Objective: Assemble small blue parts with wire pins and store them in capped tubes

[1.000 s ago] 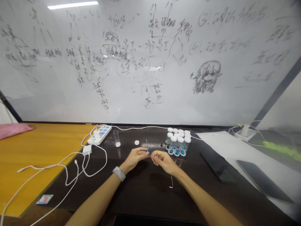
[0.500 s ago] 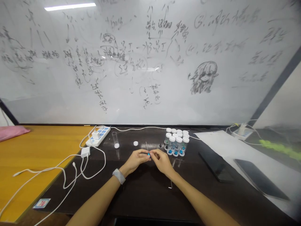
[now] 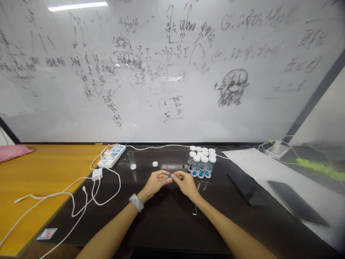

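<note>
My left hand [image 3: 156,182] and my right hand [image 3: 185,183] meet over the dark table, fingertips pinched together. Between them sits a tiny blue piece [image 3: 169,176] on a thin pin; the left fingers pinch it and the right fingertips touch it from the other side. Just beyond the right hand stands a cluster of small clear vials with white caps [image 3: 202,162], blue bits inside them. An open clear vial [image 3: 131,158] stands to the left, with a loose white cap [image 3: 155,164] lying near it.
A white power strip [image 3: 113,155] with a charger and trailing cables [image 3: 81,190] lies at the left, partly over the orange tabletop [image 3: 40,172]. A small L-shaped hex key [image 3: 195,210] lies under my right forearm. Two dark phones [image 3: 244,185] [image 3: 296,203] and white paper [image 3: 258,167] lie at the right.
My hands have closed together: the right fingertips now touch the blue piece held in the left. The pin no longer sticks up above the left fingers. The view drifted slightly.
</note>
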`<state>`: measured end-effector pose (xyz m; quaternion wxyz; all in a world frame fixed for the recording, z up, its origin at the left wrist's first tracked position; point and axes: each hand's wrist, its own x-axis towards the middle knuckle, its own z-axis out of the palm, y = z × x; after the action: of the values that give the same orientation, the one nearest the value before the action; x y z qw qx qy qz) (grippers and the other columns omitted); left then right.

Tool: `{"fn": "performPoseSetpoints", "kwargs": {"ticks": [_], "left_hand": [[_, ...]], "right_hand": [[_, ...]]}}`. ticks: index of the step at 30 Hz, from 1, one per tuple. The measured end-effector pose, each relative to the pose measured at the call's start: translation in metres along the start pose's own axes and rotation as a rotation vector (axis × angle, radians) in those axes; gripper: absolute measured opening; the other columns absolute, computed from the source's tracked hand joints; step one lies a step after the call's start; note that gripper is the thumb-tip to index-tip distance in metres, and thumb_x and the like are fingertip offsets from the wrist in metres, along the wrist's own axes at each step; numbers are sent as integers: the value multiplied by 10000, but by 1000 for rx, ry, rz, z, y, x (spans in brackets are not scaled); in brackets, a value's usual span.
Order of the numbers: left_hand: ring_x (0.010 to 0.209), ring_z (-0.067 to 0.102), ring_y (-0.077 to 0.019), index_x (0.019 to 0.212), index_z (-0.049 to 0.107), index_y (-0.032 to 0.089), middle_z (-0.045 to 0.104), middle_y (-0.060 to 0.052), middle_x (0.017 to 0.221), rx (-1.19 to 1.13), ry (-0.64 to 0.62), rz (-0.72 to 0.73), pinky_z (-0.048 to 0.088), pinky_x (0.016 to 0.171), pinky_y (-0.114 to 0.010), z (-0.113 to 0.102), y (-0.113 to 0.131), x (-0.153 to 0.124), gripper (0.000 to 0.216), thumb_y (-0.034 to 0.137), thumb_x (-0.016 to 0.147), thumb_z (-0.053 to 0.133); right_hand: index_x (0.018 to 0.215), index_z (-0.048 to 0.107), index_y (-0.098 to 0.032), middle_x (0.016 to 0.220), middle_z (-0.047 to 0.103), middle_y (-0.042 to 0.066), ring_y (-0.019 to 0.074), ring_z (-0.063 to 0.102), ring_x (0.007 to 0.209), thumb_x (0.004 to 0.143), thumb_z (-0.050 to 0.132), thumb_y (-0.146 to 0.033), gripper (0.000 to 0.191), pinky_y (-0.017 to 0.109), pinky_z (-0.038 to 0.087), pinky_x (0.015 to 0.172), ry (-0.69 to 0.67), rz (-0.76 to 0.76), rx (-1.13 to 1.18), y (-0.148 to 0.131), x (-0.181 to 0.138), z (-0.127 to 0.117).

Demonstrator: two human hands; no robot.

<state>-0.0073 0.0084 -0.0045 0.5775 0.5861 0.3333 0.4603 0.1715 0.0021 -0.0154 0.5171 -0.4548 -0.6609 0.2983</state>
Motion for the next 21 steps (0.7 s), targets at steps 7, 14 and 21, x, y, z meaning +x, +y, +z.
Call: {"fn": "performPoseSetpoints", "kwargs": {"ticks": [7,14,21], "left_hand": [[830,723,-210,968,706,134,763,-91,870,159,43,78,568,810,-319,1,-3,2,351,347,713,822],[833,728,-216,963,706,136,763,-97,877,218,66,101,579,795,-318,0,-8,3,328,342,727,805],[834,729,-214,955,714,143,760,-90,882,291,60,135,591,790,-315,1,-10,4,294,338,746,784]], "right_hand": [[821,712,-175,671,682,14,160,590,585,886,555,-331,231,260,454,595,0,-97,-168,-12,-3,-3],[859,724,-189,710,703,17,164,608,583,896,553,-306,211,267,463,609,-37,-150,-219,-8,-3,-5],[836,699,-190,756,698,27,165,612,617,910,533,-262,196,267,465,626,-47,-206,-275,-5,-2,-5]]}}
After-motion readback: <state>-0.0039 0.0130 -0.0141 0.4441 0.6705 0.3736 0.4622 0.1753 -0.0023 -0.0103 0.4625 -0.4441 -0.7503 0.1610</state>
